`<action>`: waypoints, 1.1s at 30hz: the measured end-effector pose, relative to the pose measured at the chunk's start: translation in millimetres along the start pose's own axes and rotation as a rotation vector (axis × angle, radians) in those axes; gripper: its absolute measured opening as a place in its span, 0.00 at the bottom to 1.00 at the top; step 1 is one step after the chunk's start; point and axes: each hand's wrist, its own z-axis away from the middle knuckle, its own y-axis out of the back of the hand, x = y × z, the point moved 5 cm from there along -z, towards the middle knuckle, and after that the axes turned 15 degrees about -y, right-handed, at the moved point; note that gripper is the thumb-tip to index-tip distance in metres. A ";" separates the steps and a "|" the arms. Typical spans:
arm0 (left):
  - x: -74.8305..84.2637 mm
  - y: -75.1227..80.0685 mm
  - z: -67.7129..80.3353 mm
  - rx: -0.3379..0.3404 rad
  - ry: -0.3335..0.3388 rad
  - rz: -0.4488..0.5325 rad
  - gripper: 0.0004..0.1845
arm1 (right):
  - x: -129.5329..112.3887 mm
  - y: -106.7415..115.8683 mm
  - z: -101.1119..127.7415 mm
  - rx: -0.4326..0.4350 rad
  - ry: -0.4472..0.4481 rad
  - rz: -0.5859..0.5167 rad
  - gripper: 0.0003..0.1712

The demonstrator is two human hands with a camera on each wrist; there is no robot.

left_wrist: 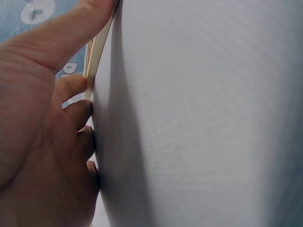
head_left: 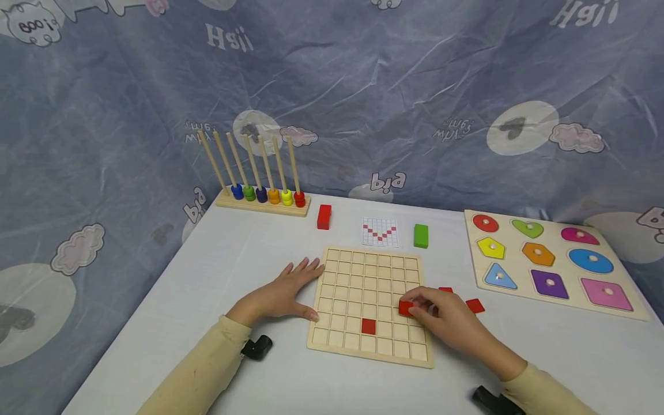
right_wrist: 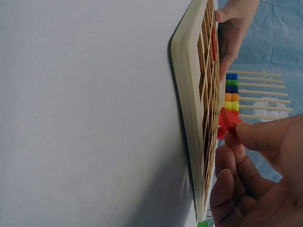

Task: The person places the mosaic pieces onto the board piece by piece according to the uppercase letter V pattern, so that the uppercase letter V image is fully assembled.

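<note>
A wooden grid board (head_left: pixel 370 276) lies on the white table, with one red square tile (head_left: pixel 368 327) set in a cell near its lower middle. My left hand (head_left: pixel 282 293) rests at the board's left side, fingers spread; in the left wrist view its thumb touches the wooden edge (left_wrist: pixel 97 52). Over the right part of the grid, my right hand (head_left: pixel 448 317) pinches another red square tile (head_left: pixel 406 308) between thumb and fingers. The right wrist view shows this held tile (right_wrist: pixel 231 122) tilted, its flat face partly visible. Loose red tiles (head_left: pixel 474 305) lie just right of the board, partly behind the right hand.
Behind the board lies a small card (head_left: pixel 380 232) with a red V pattern, between a red block (head_left: pixel 324 217) and a green block (head_left: pixel 421 236). A peg abacus (head_left: pixel 261 210) stands at the back left. At right is a shape puzzle board (head_left: pixel 513 253).
</note>
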 end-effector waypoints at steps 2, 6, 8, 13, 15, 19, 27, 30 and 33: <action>-0.2 -0.2 -0.1 0.001 0.000 -0.001 0.61 | -2.6 -2.6 -0.7 -0.010 -0.004 -0.010 0.14; -0.2 -0.5 -0.1 0.003 0.000 -0.001 0.61 | -7.1 -8.5 -2.5 -0.018 -0.014 -0.014 0.14; -0.1 -0.6 -0.2 0.003 0.000 0.002 0.61 | -9.3 -11.5 -3.5 -0.019 -0.014 -0.013 0.13; 0.6 -0.4 0.1 0.001 0.000 0.007 0.60 | -14.9 -18.3 -6.4 -0.026 -0.007 -0.014 0.13; 0.9 -0.2 0.1 0.000 -0.001 0.007 0.60 | -17.0 -20.9 -7.6 -0.030 -0.004 -0.015 0.13; 1.1 0.5 0.1 0.000 -0.003 0.004 0.60 | -21.3 -26.1 -9.7 -0.033 -0.001 -0.023 0.13; 1.3 0.9 0.0 0.003 0.000 0.013 0.60 | -32.0 -36.1 -13.1 -0.049 0.028 -0.041 0.12; 0.8 0.3 0.2 0.003 0.004 0.008 0.60 | -37.6 -40.4 -15.0 -0.050 0.045 -0.050 0.11; 0.7 0.0 0.0 0.002 0.007 0.006 0.60 | -42.9 -44.6 -16.9 -0.056 0.053 -0.051 0.10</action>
